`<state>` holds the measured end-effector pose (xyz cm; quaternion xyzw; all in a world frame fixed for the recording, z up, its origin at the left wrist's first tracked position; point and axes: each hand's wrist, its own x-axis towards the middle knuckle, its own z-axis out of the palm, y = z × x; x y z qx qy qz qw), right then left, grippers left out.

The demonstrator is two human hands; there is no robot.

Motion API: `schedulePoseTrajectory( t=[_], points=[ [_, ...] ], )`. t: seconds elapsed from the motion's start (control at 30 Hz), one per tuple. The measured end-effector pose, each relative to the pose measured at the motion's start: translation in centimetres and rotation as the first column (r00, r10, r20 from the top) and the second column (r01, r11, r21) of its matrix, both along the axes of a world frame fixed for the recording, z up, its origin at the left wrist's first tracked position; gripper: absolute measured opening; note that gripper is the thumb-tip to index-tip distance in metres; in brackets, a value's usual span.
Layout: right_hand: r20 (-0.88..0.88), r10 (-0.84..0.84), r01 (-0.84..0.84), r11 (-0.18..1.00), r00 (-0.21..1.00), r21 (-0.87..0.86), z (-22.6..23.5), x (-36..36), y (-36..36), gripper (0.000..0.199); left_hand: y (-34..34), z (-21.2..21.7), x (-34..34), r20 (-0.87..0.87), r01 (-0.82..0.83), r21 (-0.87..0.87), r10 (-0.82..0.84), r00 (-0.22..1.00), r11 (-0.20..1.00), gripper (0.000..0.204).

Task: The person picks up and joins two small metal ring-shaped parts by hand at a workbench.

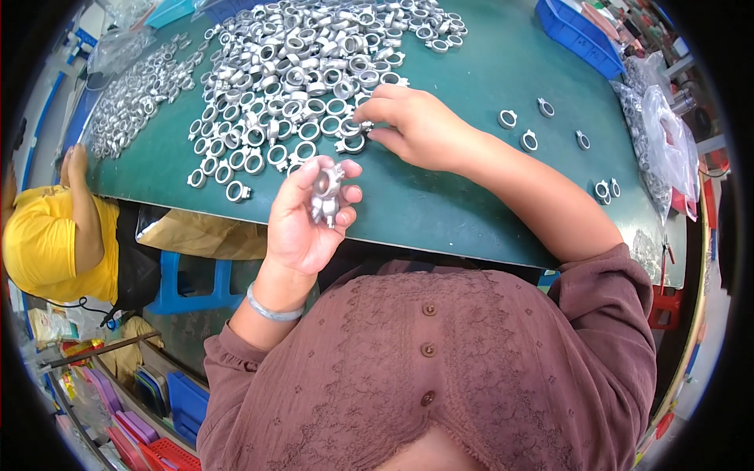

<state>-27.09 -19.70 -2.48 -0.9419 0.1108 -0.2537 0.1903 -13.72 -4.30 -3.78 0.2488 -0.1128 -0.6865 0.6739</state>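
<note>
My left hand [292, 235], palm up in front of the table edge, has its fingers curled round a few silver metal ring clamps [327, 188]. Their exact number is hard to make out. At the near right side of a large heap of similar rings [290, 63], my right hand [420, 129] reaches in from the right. Its thumb and fingertips close on a ring clamp [353, 141] with small lugs on its side. Part of that ring is hidden by the fingers.
Several loose rings [528, 141] lie apart on the green table [471, 204]. A smaller-part heap [137, 102] is at the left, near a person in yellow [59, 243]. Blue bin [580, 37] and plastic bags [664, 149] line the right edge; a blue stool [188, 290] stands below.
</note>
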Motion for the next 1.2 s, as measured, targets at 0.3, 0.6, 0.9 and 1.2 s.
schedulePoseTrajectory(
  t=[0.3, 0.6, 0.9, 1.2],
  points=[
    [0.023, 0.049, -0.048, 0.998, 0.999, -0.031, -0.5, 1.1, -0.9, 0.016, -0.3, 0.2, 0.3, -0.085, -0.029, 0.026, 0.031, 0.996, 0.999, 0.021],
    [0.07, 0.125, -0.12, 0.99, 0.99, -0.075, 1.0, 0.2, -0.1, 0.031, -1.0, 1.7, -0.6, 0.354, -0.17, 0.147, 0.108, 0.929, 0.974, 0.023],
    [0.145, 0.169, -0.187, 0.975, 0.975, 0.117, 3.6, -2.1, 2.8, 0.048, -1.6, 1.4, -0.8, 0.28, 0.029, 0.09, -0.053, 0.959, 0.996, 0.027],
    [0.433, 0.114, -0.378, 0.709, 0.894, 0.595, 2.1, -2.6, 2.9, 0.05, -1.9, 1.0, -1.4, 0.221, 0.069, -0.056, -0.055, 0.974, 0.996, 0.023]
  ],
)
